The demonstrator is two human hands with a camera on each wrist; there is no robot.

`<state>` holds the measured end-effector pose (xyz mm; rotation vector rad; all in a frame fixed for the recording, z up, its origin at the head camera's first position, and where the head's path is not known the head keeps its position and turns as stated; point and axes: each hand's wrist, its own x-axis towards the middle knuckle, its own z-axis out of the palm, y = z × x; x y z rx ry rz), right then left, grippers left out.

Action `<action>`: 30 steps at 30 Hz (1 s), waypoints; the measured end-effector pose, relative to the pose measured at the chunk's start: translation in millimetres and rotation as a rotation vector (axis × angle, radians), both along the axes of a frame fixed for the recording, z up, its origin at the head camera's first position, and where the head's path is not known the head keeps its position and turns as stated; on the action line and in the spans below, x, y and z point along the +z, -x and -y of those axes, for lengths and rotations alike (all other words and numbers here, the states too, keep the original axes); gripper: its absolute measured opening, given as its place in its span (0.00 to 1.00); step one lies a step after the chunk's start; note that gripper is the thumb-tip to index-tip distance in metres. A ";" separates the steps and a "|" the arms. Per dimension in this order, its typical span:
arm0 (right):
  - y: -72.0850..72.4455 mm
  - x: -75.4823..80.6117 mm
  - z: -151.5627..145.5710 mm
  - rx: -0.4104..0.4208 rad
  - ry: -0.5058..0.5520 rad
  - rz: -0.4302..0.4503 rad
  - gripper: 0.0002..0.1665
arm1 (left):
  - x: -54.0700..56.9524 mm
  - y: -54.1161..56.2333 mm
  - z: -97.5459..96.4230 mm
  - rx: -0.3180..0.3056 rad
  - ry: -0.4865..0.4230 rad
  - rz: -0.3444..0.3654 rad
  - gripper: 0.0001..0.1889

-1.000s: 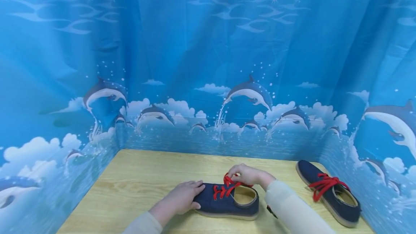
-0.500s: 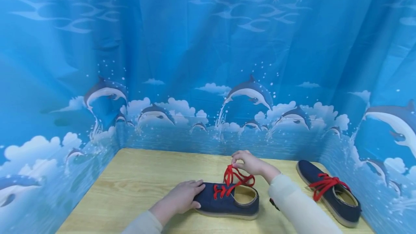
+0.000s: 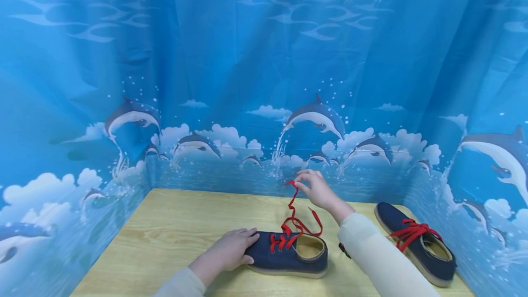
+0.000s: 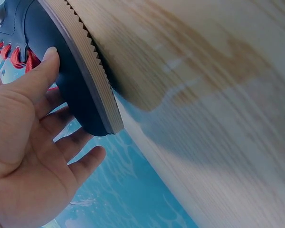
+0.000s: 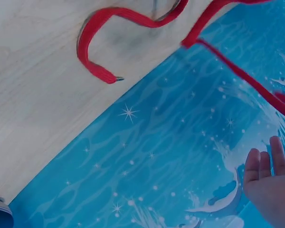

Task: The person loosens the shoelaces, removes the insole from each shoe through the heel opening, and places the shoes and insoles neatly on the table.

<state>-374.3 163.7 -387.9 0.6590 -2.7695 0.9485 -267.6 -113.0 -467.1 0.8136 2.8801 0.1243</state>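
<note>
A navy canvas sneaker (image 3: 284,262) with a tan sole lies sideways in front of me, toe to the left. My left hand (image 3: 231,249) holds its toe, thumb (image 4: 47,69) on the near side and fingers reaching across to the far side. Red lacing (image 3: 282,243) crosses the tongue. Raised above and behind the sneaker, my right hand (image 3: 319,191) pinches one red shoelace (image 5: 240,71) between thumb and fingertips; it runs wavy down to the eyelets. The other lace end (image 5: 85,45) lies loose behind the shoe opening, its metal tip showing.
A second navy sneaker (image 3: 389,219) rests at the table's right edge, its red laces tied in a bow (image 3: 412,232). The wood-grain table (image 3: 177,223) is enclosed by a blue dolphin-print curtain (image 3: 255,81) at the back and both sides.
My right hand has risen up and back, drawing the lace out; the loops above the tongue have come undone and one end has dropped loose. The left hand stays on the toe.
</note>
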 end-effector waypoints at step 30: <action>-22.1 -16.7 6.7 0.071 -0.063 0.048 0.08 | 2.0 0.2 0.2 0.004 -0.012 0.018 0.35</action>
